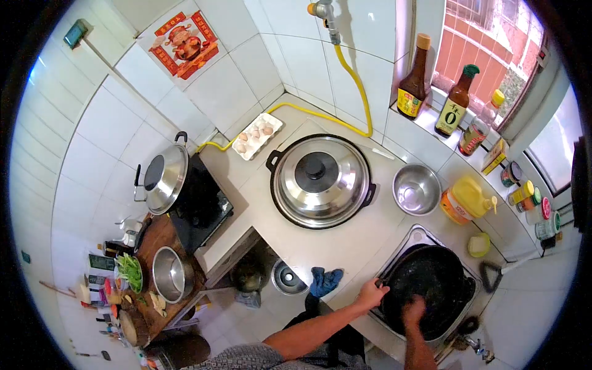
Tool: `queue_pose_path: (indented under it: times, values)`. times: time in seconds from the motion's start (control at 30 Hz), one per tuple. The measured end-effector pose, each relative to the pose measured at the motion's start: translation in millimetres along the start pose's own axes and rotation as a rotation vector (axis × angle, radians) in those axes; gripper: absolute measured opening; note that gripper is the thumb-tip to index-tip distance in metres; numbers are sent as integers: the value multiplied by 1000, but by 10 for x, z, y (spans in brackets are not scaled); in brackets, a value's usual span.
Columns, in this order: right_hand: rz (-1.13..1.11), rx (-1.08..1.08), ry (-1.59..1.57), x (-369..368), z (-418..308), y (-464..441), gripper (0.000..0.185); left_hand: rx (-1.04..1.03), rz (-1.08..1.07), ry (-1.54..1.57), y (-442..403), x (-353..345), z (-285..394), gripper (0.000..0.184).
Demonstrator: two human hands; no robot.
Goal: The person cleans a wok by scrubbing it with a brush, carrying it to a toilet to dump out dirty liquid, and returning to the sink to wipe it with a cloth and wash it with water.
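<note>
A black wok (431, 277) sits tilted in the metal sink (414, 233), its inside dark and wet-looking. My left hand (371, 293) is closed round the small handle on the wok's left side. Down inside the wok is my right hand (414, 309), near its lower left wall. Motion blur smears those fingers, so I cannot make out whether they hold anything. Left of the sink, a crumpled blue cloth (325, 282) lies at the counter's edge.
A lidded pan (320, 179) stands mid-counter, with a steel bowl (417, 189) and an oil jug (464, 198) to its right. Eggs fill part of a white tray (258, 136). Sauce bottles (453, 102) line the windowsill. A black stove (200, 203) stands left.
</note>
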State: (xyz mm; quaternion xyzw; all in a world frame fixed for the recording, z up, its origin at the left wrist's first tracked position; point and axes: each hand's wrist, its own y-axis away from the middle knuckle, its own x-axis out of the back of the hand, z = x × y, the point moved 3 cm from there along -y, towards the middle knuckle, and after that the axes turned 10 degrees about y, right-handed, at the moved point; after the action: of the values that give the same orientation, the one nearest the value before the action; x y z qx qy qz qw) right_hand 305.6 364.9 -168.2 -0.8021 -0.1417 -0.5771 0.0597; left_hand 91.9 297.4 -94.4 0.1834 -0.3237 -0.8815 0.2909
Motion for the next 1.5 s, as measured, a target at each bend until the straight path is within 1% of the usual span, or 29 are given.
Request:
queue_pose_path:
  times: [0.03, 0.07, 0.13, 0.17, 0.2, 0.23, 0.27, 0.33, 0.4, 0.47, 0.53, 0.57, 0.6, 0.67, 0.73, 0.8, 0.87, 0.93, 0.97, 1.0, 1.03, 1.1, 1.13, 1.2, 1.27, 1.33, 1.37, 1.43, 1.5]
  values:
    - [19, 95, 49, -176, -151, -46, 22, 36, -52, 23, 15, 11, 52, 21]
    - [34, 193, 93, -377, -308, -166, 24, 37, -51, 21, -16, -3, 12, 21]
    - [51, 167, -11, -462, -193, -756, 23, 12, -92, 67, -50, 38, -84, 21]
    - [206, 155, -75, -352, -35, -1036, 22, 19, -89, 61, -30, 34, -96, 21]
    - [362, 143, -136, -249, 113, -1184, 21, 16, -85, 48, -14, 19, -75, 27]
    - [315, 62, -82, -88, 232, -1140, 22, 9, -85, 33, -21, 29, -39, 33]
    - [266, -17, -22, 136, 314, -1043, 22, 12, -89, 30, -19, 41, -49, 33]
    - [161, -189, 44, 124, 634, -538, 23, 13, -120, 43, -44, 16, -72, 34]
    - [134, -108, 45, -125, 608, -34, 22, 16, -91, 5, 4, -1, -39, 37]
    - [-36, -125, -104, 18, -69, 124, 23, 10, -66, -41, -6, -24, -35, 41]
    - [-29, 36, -207, -292, -350, 80, 26, -71, 1, -63, -34, 9, -65, 26]
    - [-169, 32, -173, -261, -380, -49, 25, -73, 4, -61, -7, 1, -6, 26]
    - [-205, 76, -316, -298, -246, -119, 20, -46, 0, -39, 21, 15, 49, 24]
    - [-388, 44, -29, -156, 87, -53, 17, -16, -11, -19, 31, 27, 79, 22]
    - [-291, 76, 169, 166, 373, 20, 18, 32, -31, 26, 1, 18, 3, 22]
    - [-88, 96, 345, 38, 797, -140, 23, 49, -65, 60, -52, 8, -75, 23]
    - [-111, 133, 556, 85, 845, -526, 30, 55, -95, 84, -68, -15, -72, 25]
    - [-83, 43, 475, -24, 859, -875, 32, 65, -103, -48, -7, -26, -24, 23]
    - [0, 97, 413, 155, 587, -915, 31, 75, -99, -55, 27, 2, -40, 23]
    - [88, 150, 354, 392, 277, -983, 30, 38, -83, -46, 40, 4, -24, 23]
    - [92, 149, 352, 411, 167, -1166, 30, -11, -67, -35, 2, -15, 20, 23]
    - [67, 271, 332, 348, 35, -1330, 34, 7, -92, -5, -26, -6, 18, 22]
    - [60, 257, 329, 286, 146, -1238, 34, 32, -116, 28, 3, 14, -9, 21]
    - [213, 217, 361, 224, 515, -970, 39, 35, -106, 18, 47, 3, -17, 20]
    - [-98, -51, 246, 246, 646, -524, 38, 15, -108, 22, 41, -25, 44, 19]
    - [-95, -44, 316, -14, 760, -147, 35, 32, -62, 23, 59, -64, 40, 18]
    - [-92, -38, 319, -127, 815, -195, 35, 28, -60, 30, 45, -79, 38, 18]
    - [183, 19, 88, -129, 640, -211, 27, 41, -115, 57, 21, -61, -7, 17]
    - [111, 41, 87, -29, 718, -665, 18, 41, -97, 56, 24, -41, -33, 18]
